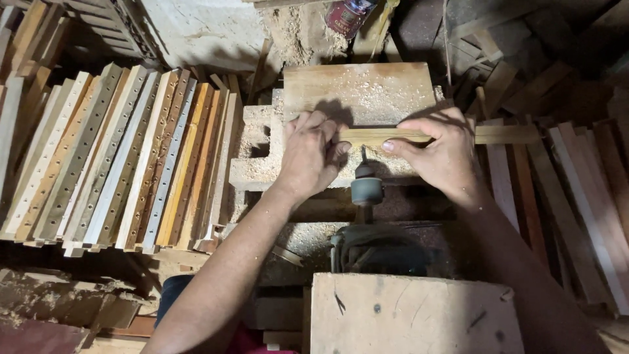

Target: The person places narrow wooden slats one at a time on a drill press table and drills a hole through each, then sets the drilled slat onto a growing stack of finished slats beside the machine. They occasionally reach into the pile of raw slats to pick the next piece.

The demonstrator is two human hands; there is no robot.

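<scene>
**Drilling Wooden Slats: One Slat at the Bit, Drilled Stack on the Left, Plain Stock on the Right**

The person is holding a narrow wooden slat flat across a sawdust-covered board, directly in front of a horizontal drill chuck. The left hand is pressing down on the near end of the slat with its fingers curled over it. The right hand is gripping the slat from the other side, thumb in front and fingers wrapped over the top edge. The bit itself is meeting the edge of the slat between the two hands; whether it is cutting cannot be told.

To the left, a large stack of slats with rows of holes is leaning in ordered rows, which suggests that a good share of the work is finished. To the right, a pile of plain slats is lying without visible holes, and these appear to be waiting. A motor housing is sitting behind the chuck, above a plain wooden block.
</scene>
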